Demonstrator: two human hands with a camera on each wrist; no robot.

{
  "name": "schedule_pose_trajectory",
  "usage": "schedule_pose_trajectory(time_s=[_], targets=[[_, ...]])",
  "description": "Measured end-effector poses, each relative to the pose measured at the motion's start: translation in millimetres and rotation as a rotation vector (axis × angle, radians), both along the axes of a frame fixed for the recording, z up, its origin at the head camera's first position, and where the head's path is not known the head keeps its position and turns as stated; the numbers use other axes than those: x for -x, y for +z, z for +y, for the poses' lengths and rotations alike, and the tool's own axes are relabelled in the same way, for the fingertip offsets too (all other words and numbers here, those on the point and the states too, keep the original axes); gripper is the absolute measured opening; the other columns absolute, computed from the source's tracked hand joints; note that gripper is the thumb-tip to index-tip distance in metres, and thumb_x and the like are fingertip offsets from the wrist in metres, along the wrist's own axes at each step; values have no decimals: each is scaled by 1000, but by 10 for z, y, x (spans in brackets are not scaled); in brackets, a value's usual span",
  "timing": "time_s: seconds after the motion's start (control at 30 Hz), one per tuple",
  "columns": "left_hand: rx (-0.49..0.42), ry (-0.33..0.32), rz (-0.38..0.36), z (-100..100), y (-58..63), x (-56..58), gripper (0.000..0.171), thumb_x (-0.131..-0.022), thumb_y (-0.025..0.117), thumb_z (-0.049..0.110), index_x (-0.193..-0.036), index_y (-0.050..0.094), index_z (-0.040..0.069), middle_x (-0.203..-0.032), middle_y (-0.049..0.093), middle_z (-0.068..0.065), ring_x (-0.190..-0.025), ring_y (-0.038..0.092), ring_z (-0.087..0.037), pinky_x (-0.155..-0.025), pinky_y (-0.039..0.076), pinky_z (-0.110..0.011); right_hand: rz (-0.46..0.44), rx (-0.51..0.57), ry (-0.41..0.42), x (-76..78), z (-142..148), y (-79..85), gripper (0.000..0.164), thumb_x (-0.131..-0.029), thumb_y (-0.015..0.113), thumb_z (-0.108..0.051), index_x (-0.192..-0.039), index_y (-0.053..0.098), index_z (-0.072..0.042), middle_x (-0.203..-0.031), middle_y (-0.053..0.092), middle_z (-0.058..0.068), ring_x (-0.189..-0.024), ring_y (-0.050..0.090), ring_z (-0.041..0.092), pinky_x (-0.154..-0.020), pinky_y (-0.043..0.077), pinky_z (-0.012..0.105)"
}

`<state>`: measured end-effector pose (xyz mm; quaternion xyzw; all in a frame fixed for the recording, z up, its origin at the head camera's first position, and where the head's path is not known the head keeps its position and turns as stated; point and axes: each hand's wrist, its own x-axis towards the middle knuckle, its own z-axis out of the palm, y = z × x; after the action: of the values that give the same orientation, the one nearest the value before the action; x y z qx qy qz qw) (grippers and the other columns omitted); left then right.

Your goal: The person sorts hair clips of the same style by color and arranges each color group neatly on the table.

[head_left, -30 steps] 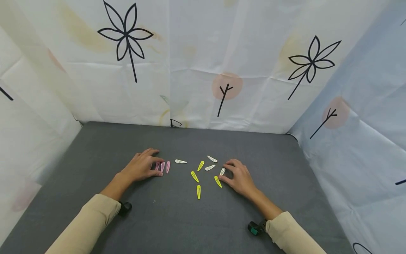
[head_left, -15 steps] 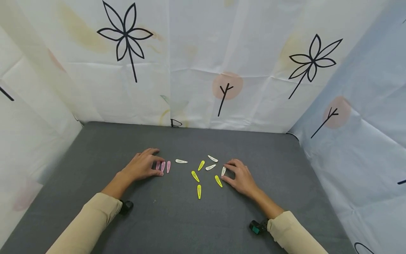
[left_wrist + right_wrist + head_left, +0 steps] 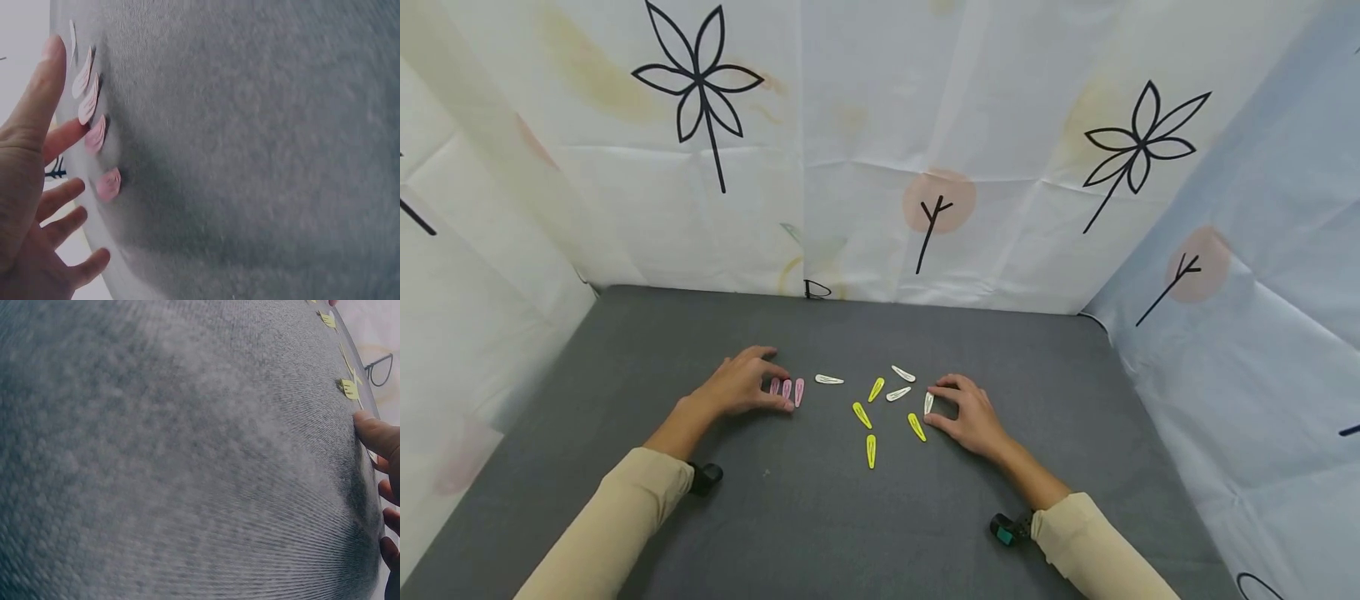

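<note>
Though slim, clip (image 3: 928,404) between right hand's (image 3: 976,427) fingertips

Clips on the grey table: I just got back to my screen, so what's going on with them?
A person is handling them barehanded. The right hand holds a white clip between thumb and finger, down at the table. The left hand is at a row of four pink clips, fingers spread; whether it touches one is hard to tell. Four yellow clips and three other white clips lie scattered between the hands.
</note>
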<state>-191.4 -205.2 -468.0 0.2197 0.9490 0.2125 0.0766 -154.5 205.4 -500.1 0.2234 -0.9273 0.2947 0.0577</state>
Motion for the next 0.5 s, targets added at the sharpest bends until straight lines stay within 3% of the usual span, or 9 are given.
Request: schedule_pose_trajectory(time_s=[0.17,0.33,0.5], targets=[[18,-4,111,99,-19,-26,58,-73,84,52,-111,77,9,-142,49,-26,-137,37,-43,-98,29,-72,0,-6,6,-3,2,8,48,-80,84,-24,-122,71,-6,-126,58,13,-125,50,34,-97,36,57],[26,9,197,319,-28,-98,56,-74,84,50,-109,77,6,-141,51,-23,-138,36,-41,-99,30,-69,2,8,4,4,10,-5,47,-79,85,-23,-121,72,-6,-126,59,13,-124,51,35,-97,35,57],[25,30,228,546,-36,-164,45,-75,83,51,-86,77,8,-141,52,-20,-139,37,-40,-99,33,-68,4,20,10,12,10,-9,47,-79,85,-24,-121,72,-7,-125,59,13,-123,51,34,-96,36,57]])
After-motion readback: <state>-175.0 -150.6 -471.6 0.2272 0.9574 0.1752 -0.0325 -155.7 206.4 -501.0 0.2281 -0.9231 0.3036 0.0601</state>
